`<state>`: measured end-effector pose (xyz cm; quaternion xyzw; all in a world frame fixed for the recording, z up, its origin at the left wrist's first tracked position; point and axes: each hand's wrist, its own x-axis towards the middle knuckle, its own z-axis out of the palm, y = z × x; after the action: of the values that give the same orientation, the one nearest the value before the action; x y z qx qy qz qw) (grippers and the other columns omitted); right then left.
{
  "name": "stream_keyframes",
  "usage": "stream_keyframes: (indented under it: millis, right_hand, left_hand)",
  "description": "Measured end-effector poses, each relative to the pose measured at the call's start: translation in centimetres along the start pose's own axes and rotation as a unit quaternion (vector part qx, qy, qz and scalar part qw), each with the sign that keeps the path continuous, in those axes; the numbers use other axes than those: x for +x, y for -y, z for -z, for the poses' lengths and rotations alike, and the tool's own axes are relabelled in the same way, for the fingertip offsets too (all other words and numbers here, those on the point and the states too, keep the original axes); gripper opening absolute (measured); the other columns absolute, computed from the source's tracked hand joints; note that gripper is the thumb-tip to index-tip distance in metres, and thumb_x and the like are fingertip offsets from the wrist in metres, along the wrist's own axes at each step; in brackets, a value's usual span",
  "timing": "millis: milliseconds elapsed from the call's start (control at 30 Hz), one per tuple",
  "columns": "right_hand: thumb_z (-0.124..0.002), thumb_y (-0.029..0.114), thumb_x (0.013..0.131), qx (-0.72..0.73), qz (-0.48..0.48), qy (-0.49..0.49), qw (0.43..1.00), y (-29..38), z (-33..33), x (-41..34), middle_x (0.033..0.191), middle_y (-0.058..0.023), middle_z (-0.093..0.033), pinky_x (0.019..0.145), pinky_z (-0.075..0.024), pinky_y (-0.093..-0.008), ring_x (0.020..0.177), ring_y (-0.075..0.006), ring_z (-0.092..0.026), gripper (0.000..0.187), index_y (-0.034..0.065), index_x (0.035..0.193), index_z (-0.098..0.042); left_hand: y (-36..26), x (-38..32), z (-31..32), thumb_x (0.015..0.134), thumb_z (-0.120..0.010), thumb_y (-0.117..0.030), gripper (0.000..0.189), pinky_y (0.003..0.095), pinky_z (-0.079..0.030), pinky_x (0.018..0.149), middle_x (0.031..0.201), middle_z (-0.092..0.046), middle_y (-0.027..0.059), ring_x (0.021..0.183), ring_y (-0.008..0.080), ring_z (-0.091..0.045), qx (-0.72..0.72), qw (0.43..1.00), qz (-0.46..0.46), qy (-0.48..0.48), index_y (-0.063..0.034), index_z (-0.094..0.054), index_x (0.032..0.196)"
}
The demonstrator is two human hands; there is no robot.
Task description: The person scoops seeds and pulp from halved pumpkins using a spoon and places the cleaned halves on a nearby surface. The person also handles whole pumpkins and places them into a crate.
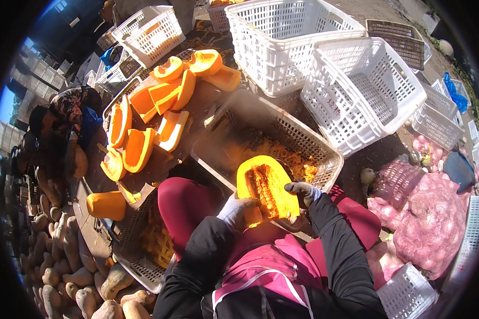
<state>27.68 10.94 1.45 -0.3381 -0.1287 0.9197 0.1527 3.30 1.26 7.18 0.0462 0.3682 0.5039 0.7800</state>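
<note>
A peeled, cut squash piece (283, 187) with its seedy, stringy cavity facing up is between my gloved hands. My left hand (237, 210) grips its lower left end, where a smaller orange part shows by the fingers. My right hand (303, 193) holds its right edge. Beneath and beyond it stands a plastic crate (259, 107) with scraped squash pulp (279, 153) inside. Hollowed squash pieces (139, 149) lie on the board to the left, and a peeled squash chunk (107, 205) rests nearer to me.
White plastic crates (343, 99) stand beyond the pulp crate. Pink mesh sacks of onions (427, 227) are at right. Unpeeled squashes (70, 247) pile up at lower left beside a crate of peelings (143, 259). A co-worker (68, 115) bends at the far left.
</note>
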Motion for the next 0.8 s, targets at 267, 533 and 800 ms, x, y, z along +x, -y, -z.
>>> stream_keyframes:
  millis: [267, 533, 800]
  right_hand:
    - [-0.057, 0.034, 0.101, -0.503, 0.245, -0.310, 0.769, -0.1, -3.0, 4.7, 0.099, -0.0203, -0.069, 0.081, -0.0517, -0.0387, 0.091, -0.0311, -0.068, 0.039, 0.0030, 0.126, -0.057]
    - [-0.055, 0.018, 0.095, -0.734, 0.134, -0.331, 0.577, -3.3, -13.7, 1.2, 0.100, -0.0245, -0.070, 0.083, -0.0534, -0.0520, 0.094, -0.0417, -0.068, 0.043, 0.0080, 0.136, -0.049]
    - [-0.048, 0.017, 0.097, -0.772, 0.044, -0.330, 0.541, -4.2, -16.0, 4.7, 0.104, -0.0303, -0.069, 0.085, -0.0538, -0.0497, 0.099, -0.0425, -0.069, 0.053, 0.0000, 0.146, -0.036]
  left_hand:
    - [4.6, 0.8, 6.2, 0.077, -0.063, 0.010, 0.055, 0.0435, -0.057, 0.084, 0.107, -0.064, 0.0115, 0.094, 0.0298, -0.066, 0.083, 0.950, -0.130, -0.271, -0.0039, -0.053, 0.130]
    - [6.9, 1.4, 5.9, 0.078, -0.066, 0.010, 0.059, 0.0403, -0.056, 0.091, 0.118, -0.064, 0.0136, 0.103, 0.0287, -0.066, 0.136, 0.919, -0.167, -0.330, -0.0027, -0.051, 0.134]
    - [7.6, 1.9, 5.6, 0.076, -0.073, 0.014, 0.071, 0.0371, -0.056, 0.093, 0.123, -0.062, 0.0148, 0.108, 0.0266, -0.066, 0.032, 0.935, -0.211, -0.285, -0.0050, -0.043, 0.137]
